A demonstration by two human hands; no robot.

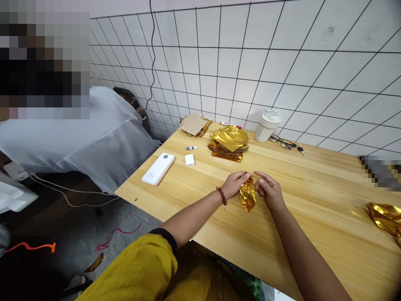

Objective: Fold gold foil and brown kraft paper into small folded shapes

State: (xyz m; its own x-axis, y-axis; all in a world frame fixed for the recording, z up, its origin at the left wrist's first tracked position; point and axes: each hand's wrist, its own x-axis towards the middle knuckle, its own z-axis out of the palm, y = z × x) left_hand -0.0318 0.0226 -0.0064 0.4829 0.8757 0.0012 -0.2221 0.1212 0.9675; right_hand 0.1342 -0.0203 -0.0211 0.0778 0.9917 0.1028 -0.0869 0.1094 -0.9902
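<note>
Pinching the crinkled gold foil piece (247,196) at its upper end between thumb and fingers of the left hand (233,184), on the near side of the foil stack (229,140). Holding the right hand (271,194) bent close by the piece's right edge, likewise on the stack's near side, with index finger reaching toward the top; cannot tell whether gripping foil there. Can see, left of the stack, a white adapter (189,160) and a white power bank (158,169), and right of it a lidded cup (267,126) and glasses (286,144).

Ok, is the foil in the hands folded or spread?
Not spread: the foil is narrow and creased, unlike the wider stacked sheets. Exact folds: cannot tell.
</note>
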